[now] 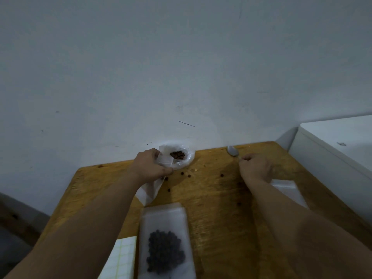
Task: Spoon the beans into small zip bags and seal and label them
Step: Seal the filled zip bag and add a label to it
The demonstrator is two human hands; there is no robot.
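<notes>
Head camera looks down, close over the wooden table [221,198]

The table [211,198] is yellowish wood, worn and scratched. The zip bags [165,216] are thin, clear, faintly glossy plastic. The spoon [233,151] looks like smooth grey metal. The label sheet [120,258] is matt gridded paper.

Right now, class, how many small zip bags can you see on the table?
3. A filled bag lies near the front edge, an empty bag is in the left hand, and another bag lies beside the right forearm. The arms may hide others.
</notes>
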